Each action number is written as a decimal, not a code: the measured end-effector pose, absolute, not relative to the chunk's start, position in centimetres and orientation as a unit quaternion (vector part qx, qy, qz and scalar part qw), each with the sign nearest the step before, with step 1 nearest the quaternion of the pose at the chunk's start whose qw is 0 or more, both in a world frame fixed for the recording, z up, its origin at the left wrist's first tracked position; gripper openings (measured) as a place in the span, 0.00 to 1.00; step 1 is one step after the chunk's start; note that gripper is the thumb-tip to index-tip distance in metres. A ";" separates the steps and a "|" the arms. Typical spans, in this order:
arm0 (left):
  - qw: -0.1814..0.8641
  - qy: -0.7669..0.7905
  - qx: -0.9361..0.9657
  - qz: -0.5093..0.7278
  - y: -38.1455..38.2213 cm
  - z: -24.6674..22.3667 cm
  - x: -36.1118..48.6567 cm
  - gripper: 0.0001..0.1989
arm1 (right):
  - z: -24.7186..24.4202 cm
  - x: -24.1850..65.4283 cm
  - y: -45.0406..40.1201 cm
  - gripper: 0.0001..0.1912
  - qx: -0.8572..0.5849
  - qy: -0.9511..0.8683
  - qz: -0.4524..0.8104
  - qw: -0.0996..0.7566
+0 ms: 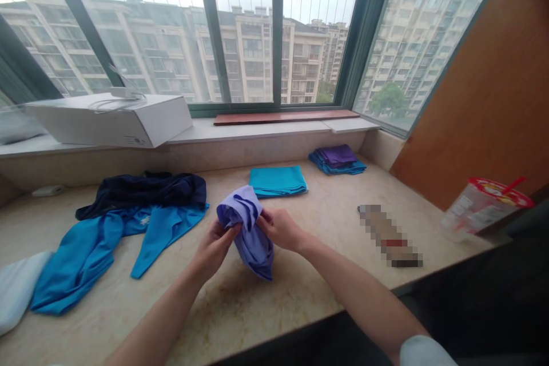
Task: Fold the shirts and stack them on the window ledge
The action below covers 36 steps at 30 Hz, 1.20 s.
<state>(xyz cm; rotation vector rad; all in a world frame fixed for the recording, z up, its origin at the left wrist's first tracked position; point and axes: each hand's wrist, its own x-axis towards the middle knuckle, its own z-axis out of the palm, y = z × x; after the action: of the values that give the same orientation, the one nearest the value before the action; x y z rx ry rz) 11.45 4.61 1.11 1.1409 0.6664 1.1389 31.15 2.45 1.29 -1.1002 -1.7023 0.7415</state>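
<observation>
A crumpled light purple cloth [253,243] hangs between my two hands, held just above the stone counter [300,274]. My left hand [217,247] pinches its left side, thumb on top. On the other edge, my right hand [281,229] grips the fabric with curled fingers. Part of the cloth droops towards the counter below them. Behind it lies a folded turquoise cloth [278,180]. Farther back on the right is a folded stack of blue cloth [358,168] with a purple folded cloth [338,154] on top.
To the left lie a rumpled blue garment [92,246] and a dark navy garment [146,195]. A white box [146,120] with a cable stands on the sill. At right are a pixelated object [388,234] and a plastic cup [478,211] with a red straw.
</observation>
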 end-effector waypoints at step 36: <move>0.575 0.285 0.275 0.716 6.1 2.3 9.5 0.16 | 2.0 35.3 3.8 0.16 -0.580 -0.452 0.162 0.658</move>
<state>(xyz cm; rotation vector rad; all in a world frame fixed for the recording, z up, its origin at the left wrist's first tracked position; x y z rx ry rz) 9.50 6.10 2.26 0.6441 0.6665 1.6764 35.33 3.83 1.96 -1.3126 -1.0230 0.3669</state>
